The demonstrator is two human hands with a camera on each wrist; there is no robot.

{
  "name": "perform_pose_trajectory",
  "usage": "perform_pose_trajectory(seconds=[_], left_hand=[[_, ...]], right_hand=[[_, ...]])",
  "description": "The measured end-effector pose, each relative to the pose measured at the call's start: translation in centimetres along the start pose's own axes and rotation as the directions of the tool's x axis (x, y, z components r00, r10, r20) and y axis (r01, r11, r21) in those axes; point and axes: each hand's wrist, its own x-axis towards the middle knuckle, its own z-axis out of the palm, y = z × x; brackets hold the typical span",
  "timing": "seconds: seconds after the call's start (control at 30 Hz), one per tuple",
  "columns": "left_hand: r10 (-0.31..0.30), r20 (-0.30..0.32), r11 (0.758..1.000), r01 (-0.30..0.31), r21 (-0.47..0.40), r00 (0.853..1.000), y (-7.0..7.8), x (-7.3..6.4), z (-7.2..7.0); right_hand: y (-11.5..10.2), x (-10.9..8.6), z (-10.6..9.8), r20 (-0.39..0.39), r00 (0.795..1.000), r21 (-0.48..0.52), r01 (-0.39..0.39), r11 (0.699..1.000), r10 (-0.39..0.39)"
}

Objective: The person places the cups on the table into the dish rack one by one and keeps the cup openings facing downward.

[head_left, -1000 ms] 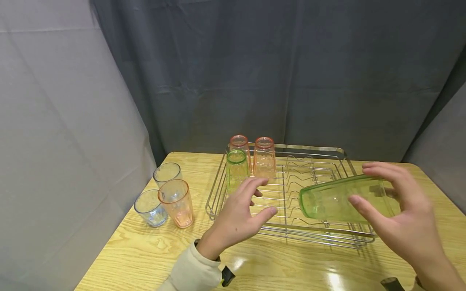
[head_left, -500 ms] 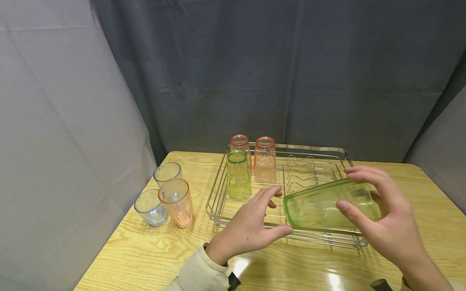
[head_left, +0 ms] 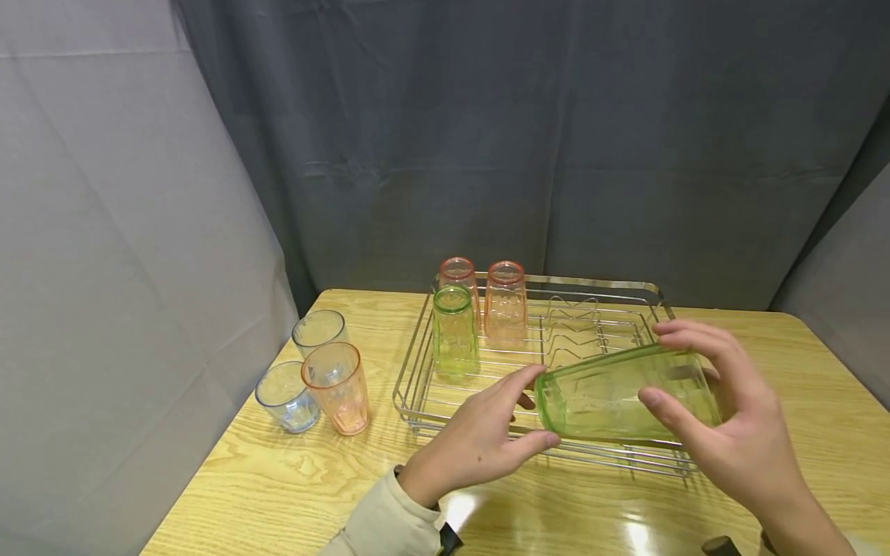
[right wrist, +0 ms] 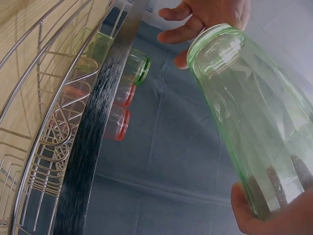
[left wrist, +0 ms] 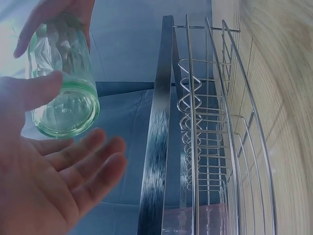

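A tall translucent green glass (head_left: 612,398) lies tilted nearly sideways over the front of the wire dish rack (head_left: 556,448). My right hand (head_left: 737,417) grips it near the mouth, thumb in front and fingers over the top. At the other end, the thumb and forefinger of my left hand (head_left: 480,436) straddle the thick base (left wrist: 66,117); its other fingers spread loosely beyond it in the left wrist view. A second green glass (head_left: 455,332) stands upside down in the rack, in front of two upturned pink-orange glasses (head_left: 506,301).
On the wooden table (head_left: 278,486), left of the rack, stand an orange glass (head_left: 337,386), a short blue glass (head_left: 288,398) and another bluish glass (head_left: 318,332), all mouth up. Wavy wire dividers (head_left: 570,332) fill the rack's right part. Grey curtains (head_left: 556,154) hang behind and beside.
The right hand has carried the green glass left and slightly lower. The left hand has moved right and toward the front, and its thumb and forefinger have come onto the base.
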Motion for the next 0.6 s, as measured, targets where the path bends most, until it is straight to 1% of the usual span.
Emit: perform_pose_trajectory(seconds=[0.13, 0.27, 0.3, 0.4, 0.5, 0.6], left_hand=[[-0.018, 0.018, 0.999, 0.018, -0.035, 1.000, 0.0, -0.1, 0.0], [-0.034, 0.017, 0.997, 0.035, -0.072, 0.999, -0.1, -0.2, -0.1], [-0.031, 0.012, 0.996, 0.031, -0.082, 0.999, -0.1, -0.2, -0.2], [-0.011, -0.026, 0.993, 0.008, -0.115, 1.000, -0.3, -0.3, -0.4], [0.005, -0.071, 0.989, -0.015, -0.146, 0.997, -0.4, -0.5, -0.5], [0.023, -0.117, 0.981, -0.045, -0.186, 0.993, -0.4, -0.5, -0.6]], right_hand=[[0.2, 0.0, 0.0, 0.036, 0.999, -0.018, -0.013, 1.000, 0.014], [0.4, -0.1, -0.2, 0.085, 0.996, -0.097, -0.022, 0.995, 0.030], [0.5, -0.2, -0.3, 0.100, 0.993, -0.120, -0.045, 0.992, 0.057], [0.8, -0.4, -0.4, 0.144, 0.980, -0.185, -0.112, 0.976, 0.139], [1.2, -0.7, -0.4, 0.172, 0.960, -0.224, -0.179, 0.958, 0.219], [1.5, -0.9, -0.3, 0.169, 0.956, -0.223, -0.198, 0.954, 0.238]])
